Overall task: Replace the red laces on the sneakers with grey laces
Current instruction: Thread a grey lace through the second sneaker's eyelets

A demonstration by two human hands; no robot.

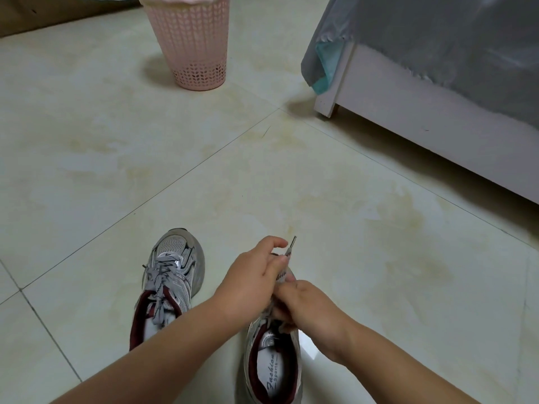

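Head view, floor level.

Surroundings: pale tiled floor (350, 185) with dark grout lines and yellowish staining. Far left of centre, a pink plastic basket (191, 45) with a perforated wall, standing upright; its inside cannot be seen from here. Far right, a white bed frame (423, 121) with one short leg on the floor, draped with a grey cover (437, 33); a teal cloth corner (326, 68) hangs below the cover at the frame's near-left corner. Nothing lies between the basket, the bed and the shoes.

Task items: two silver-grey sneakers with dark red collar lining, near centre, toes pointing away.
- Left sneaker (172, 275): on the floor, laced through with a grey lace; loose ends lie over the tongue and opening.
- Right sneaker (274, 363): just beside the other, to its right; its front half is hidden behind both hands. A white insole with printed lettering shows in the opening.
- Grey lace (287, 258): one end rises from between the hands, slightly tilted, metal tip uppermost.

Hands: both forearms come in from the near edge and meet over the right sneaker's lacing area.
- Left hand (250, 275): back of hand up, fingers (281, 262) curled, pinching the lace end just below its tip.
- Right hand (309, 307): directly nearer and right of the left hand, touching it, fingers curled down around the lace at the eyelets; the exact grip point is hidden.
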